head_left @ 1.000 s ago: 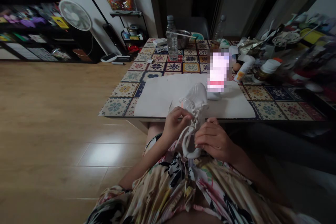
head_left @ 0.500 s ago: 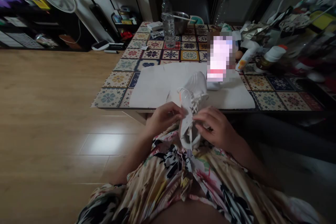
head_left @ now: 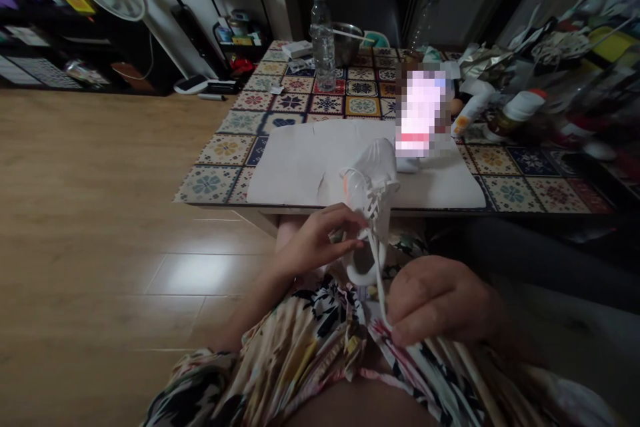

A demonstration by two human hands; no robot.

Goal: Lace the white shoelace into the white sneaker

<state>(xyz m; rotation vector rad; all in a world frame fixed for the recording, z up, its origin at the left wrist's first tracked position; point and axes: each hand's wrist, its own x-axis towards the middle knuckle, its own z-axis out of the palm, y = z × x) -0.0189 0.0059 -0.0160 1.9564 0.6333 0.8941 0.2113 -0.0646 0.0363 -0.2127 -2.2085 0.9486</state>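
Note:
A white sneaker (head_left: 384,217) rests between my lap and the table edge, its toe pointing away from me and its opening towards me. White laces run criss-cross up its front. My left hand (head_left: 333,237) is at the left of the opening, with curved fingers and thumb gripping the shoe near its tongue and top lacing. Held in my closed right hand (head_left: 440,300) is the end of a shoelace (head_left: 379,273), stretched from the top of the lacing down and right towards me. My right fingertips are partly hidden.
A white sheet (head_left: 295,160) covers the front of the patterned table (head_left: 205,183). On it stands a blurred-out phone screen (head_left: 420,110). Behind are a plastic bottle (head_left: 324,47) and a metal bowl (head_left: 347,47). A white bottle (head_left: 520,107) and clutter crowd the right side.
My right hand has moved down and right, away from the shoe, drawing the lace out with it. My left hand has shifted slightly right, towards the tongue.

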